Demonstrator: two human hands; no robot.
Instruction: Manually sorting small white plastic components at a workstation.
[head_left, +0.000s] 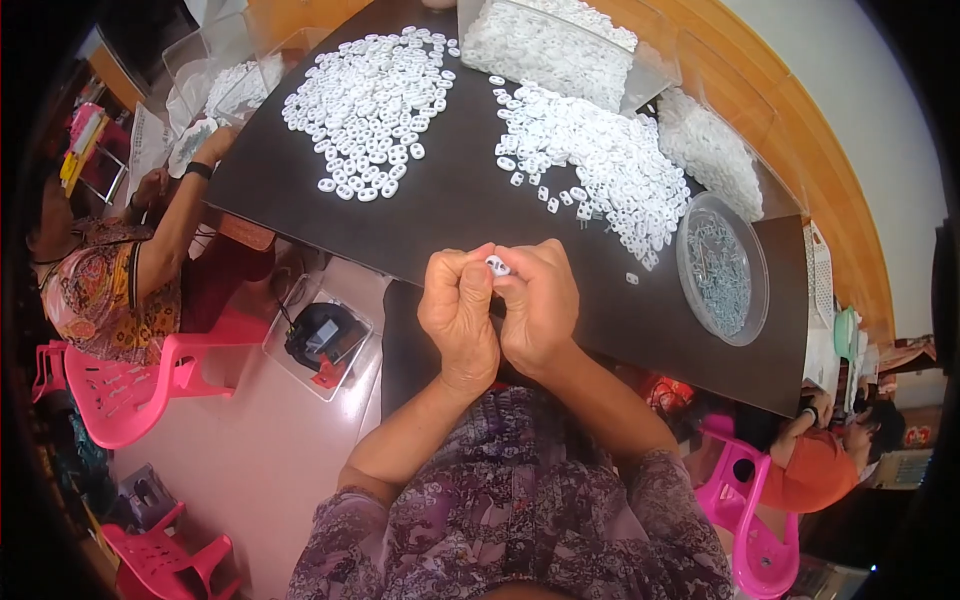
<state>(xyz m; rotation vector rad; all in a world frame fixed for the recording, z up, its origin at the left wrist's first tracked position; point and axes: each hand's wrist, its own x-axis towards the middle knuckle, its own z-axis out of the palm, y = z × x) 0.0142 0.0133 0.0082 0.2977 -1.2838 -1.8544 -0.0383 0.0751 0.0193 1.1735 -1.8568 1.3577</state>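
Left hand and right hand pinch a white piece; beyond them, white heaps lie on the worktop.

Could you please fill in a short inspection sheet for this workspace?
Surface: dark table, mostly covered toward its far side.
Job's things: small white piece in the hands; left pile of white oval pieces; right pile of white pieces; round clear dish of small metallic parts.
Clutter: a stray white piece near the dish; a black object in a clear bin on the floor.
Hands: left hand and right hand meet around the small white piece.
Cables: nothing seen on the table; elsewhere, cannot tell.
Surroundings: a co-worker in a patterned top at left; a person in an orange top at right; pink chairs on both sides.
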